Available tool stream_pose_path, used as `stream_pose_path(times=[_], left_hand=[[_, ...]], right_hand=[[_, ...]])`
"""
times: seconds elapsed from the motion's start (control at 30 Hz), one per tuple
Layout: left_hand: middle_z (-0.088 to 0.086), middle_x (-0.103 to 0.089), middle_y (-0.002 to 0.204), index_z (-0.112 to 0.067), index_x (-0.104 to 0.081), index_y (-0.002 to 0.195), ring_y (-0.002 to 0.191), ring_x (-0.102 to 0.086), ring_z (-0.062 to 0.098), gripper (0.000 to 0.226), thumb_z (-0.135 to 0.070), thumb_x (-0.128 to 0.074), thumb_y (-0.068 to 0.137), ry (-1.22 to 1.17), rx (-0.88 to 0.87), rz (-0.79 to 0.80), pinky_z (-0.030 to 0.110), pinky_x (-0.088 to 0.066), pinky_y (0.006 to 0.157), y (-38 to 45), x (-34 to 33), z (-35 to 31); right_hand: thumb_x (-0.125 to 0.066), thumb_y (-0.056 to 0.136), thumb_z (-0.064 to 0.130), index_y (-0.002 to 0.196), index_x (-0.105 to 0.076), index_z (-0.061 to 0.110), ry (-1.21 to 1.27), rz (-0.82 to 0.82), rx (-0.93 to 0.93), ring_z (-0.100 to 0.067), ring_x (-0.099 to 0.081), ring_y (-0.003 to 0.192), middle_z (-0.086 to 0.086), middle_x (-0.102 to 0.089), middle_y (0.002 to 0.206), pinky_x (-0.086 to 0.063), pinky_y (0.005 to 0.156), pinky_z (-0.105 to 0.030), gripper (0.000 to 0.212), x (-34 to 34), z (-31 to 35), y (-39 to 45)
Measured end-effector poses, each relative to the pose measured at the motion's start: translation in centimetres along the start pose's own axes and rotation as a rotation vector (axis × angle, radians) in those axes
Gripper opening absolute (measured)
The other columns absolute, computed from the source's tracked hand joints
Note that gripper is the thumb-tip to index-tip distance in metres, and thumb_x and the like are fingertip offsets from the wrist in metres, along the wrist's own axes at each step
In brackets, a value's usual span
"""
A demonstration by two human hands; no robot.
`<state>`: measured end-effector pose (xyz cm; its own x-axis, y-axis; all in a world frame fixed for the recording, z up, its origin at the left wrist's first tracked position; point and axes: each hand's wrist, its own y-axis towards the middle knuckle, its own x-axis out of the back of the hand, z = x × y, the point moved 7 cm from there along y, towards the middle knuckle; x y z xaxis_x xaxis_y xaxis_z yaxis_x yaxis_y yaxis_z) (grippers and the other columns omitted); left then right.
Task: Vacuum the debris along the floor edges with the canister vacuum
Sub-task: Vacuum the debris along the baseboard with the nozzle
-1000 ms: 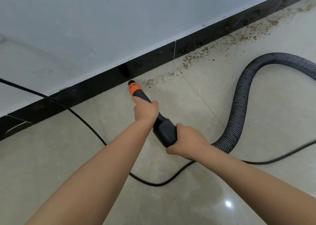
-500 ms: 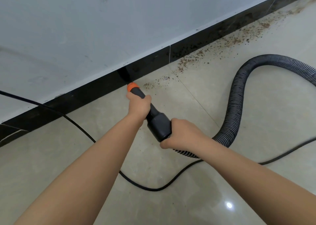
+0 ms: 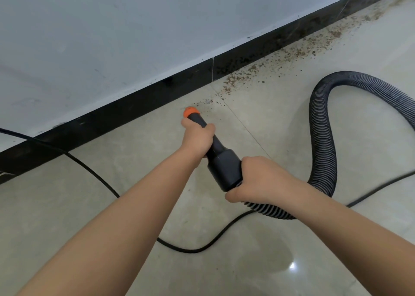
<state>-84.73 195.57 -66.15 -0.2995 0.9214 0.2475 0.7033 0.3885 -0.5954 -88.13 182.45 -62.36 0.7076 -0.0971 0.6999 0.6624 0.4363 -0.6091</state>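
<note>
A black vacuum nozzle (image 3: pixel 221 161) with an orange tip (image 3: pixel 190 112) points at the floor near the black baseboard (image 3: pixel 134 107). My left hand (image 3: pixel 197 136) grips the narrow front part of the nozzle just behind the tip. My right hand (image 3: pixel 258 179) grips the wide rear end where the ribbed black hose (image 3: pixel 321 138) joins. Brown debris (image 3: pixel 238 80) lies scattered along the baseboard, from just right of the tip up to the far right. A few crumbs (image 3: pixel 206 102) sit right next to the tip.
A thin black power cord (image 3: pixel 94 172) runs from the left wall across the floor, under my arms, and off to the right edge. The hose loops up and right out of view. A grey wall (image 3: pixel 112 37) stands above the baseboard. The floor is glossy beige tile.
The orange tip has slid right along the baseboard and a little away from it, closer to the debris. The small crumb patch beside the tip has thinned.
</note>
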Motion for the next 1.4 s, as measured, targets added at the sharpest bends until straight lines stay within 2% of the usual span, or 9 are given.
stream_pose_path(times=[0.1, 0.23, 0.33, 0.47, 0.73, 0.97, 1.1, 1.2, 1.4], left_hand=[[0.005, -0.044, 0.094, -0.008, -0.012, 0.138, 0.082, -0.049, 0.02, 0.054, -0.022, -0.044, 0.096, 0.034, 0.0, -0.032, 0.034, -0.045, 0.069, 0.4, 0.4, -0.3], [0.012, -0.043, 0.11, -0.01, -0.008, 0.141, 0.088, -0.05, 0.023, 0.058, -0.021, -0.043, 0.096, 0.092, 0.034, -0.076, 0.035, -0.045, 0.069, 1.1, 1.6, -1.1], [0.008, -0.044, 0.097, -0.013, -0.01, 0.14, 0.071, -0.047, 0.017, 0.057, -0.019, -0.045, 0.095, 0.08, 0.056, -0.129, 0.032, -0.044, 0.055, 1.4, 3.1, -1.5], [0.004, -0.038, 0.08, -0.012, -0.01, 0.141, 0.068, -0.046, 0.016, 0.063, -0.017, -0.049, 0.093, 0.094, 0.09, -0.224, 0.032, -0.046, 0.057, 0.7, 4.8, -1.0], [0.011, -0.043, 0.108, -0.014, -0.012, 0.142, 0.093, -0.048, 0.026, 0.07, -0.018, -0.056, 0.088, 0.116, 0.133, -0.211, 0.036, -0.046, 0.072, -0.2, 2.4, 0.0], [0.006, -0.04, 0.081, -0.011, 0.002, 0.143, 0.074, -0.046, 0.018, 0.079, -0.016, -0.053, 0.086, 0.109, 0.063, -0.119, 0.029, -0.043, 0.059, 0.0, -1.7, -1.9], [0.004, -0.039, 0.081, -0.012, -0.005, 0.14, 0.085, -0.05, 0.024, 0.073, -0.015, -0.054, 0.085, 0.118, 0.021, -0.068, 0.038, -0.049, 0.079, -0.3, -4.0, -2.7], [0.003, -0.04, 0.081, -0.012, -0.011, 0.137, 0.091, -0.051, 0.027, 0.068, -0.015, -0.054, 0.084, 0.09, 0.0, -0.027, 0.041, -0.05, 0.085, -0.8, -5.3, -2.6], [0.004, -0.045, 0.102, -0.015, 0.0, 0.144, 0.104, -0.054, 0.029, 0.08, -0.015, -0.054, 0.086, -0.008, -0.001, 0.055, 0.045, -0.047, 0.094, -2.4, -6.4, -0.3]], right_hand=[[-0.07, 0.072, 0.034, 0.069, -0.041, 0.021, 0.019, 0.023, 0.007, -0.009, -0.047, 0.055, 0.004, -0.048, 0.067, -0.036, 0.047, -0.021, 0.033, -0.2, -0.1, 1.1], [-0.071, 0.073, 0.034, 0.067, -0.042, 0.019, 0.052, 0.06, 0.032, -0.01, -0.047, 0.056, 0.004, -0.047, 0.067, -0.038, 0.049, -0.021, 0.033, 0.1, 1.0, 3.0], [-0.071, 0.073, 0.035, 0.067, -0.043, 0.019, 0.044, 0.076, 0.076, -0.012, -0.048, 0.058, 0.003, -0.048, 0.068, -0.04, 0.052, -0.022, 0.033, 0.7, 2.1, 4.1], [-0.07, 0.073, 0.038, 0.068, -0.042, 0.019, 0.011, 0.119, 0.131, -0.014, -0.05, 0.06, 0.003, -0.05, 0.07, -0.041, 0.055, -0.024, 0.034, 0.4, 2.9, 4.6], [-0.072, 0.072, 0.039, 0.068, -0.044, 0.019, 0.042, 0.129, 0.109, -0.015, -0.053, 0.064, 0.003, -0.052, 0.07, -0.042, 0.056, -0.024, 0.034, -0.1, 0.9, 4.1], [-0.072, 0.072, 0.042, 0.067, -0.043, 0.02, 0.04, 0.069, 0.01, -0.011, -0.051, 0.059, 0.003, -0.052, 0.069, -0.039, 0.051, -0.023, 0.037, 2.1, -2.4, 2.9], [-0.072, 0.072, 0.042, 0.068, -0.044, 0.019, 0.064, 0.022, -0.052, -0.011, -0.05, 0.057, 0.002, -0.052, 0.068, -0.038, 0.05, -0.023, 0.036, 2.2, -4.2, 2.0], [-0.071, 0.071, 0.042, 0.069, -0.046, 0.019, 0.08, -0.003, -0.097, -0.01, -0.05, 0.057, 0.003, -0.052, 0.067, -0.038, 0.049, -0.023, 0.034, 2.2, -5.1, 0.9], [-0.072, 0.067, 0.039, 0.078, -0.053, 0.016, 0.112, 0.046, -0.154, -0.013, -0.056, 0.062, 0.003, -0.057, 0.069, -0.043, 0.055, -0.025, 0.032, 1.3, -6.3, -2.3]])
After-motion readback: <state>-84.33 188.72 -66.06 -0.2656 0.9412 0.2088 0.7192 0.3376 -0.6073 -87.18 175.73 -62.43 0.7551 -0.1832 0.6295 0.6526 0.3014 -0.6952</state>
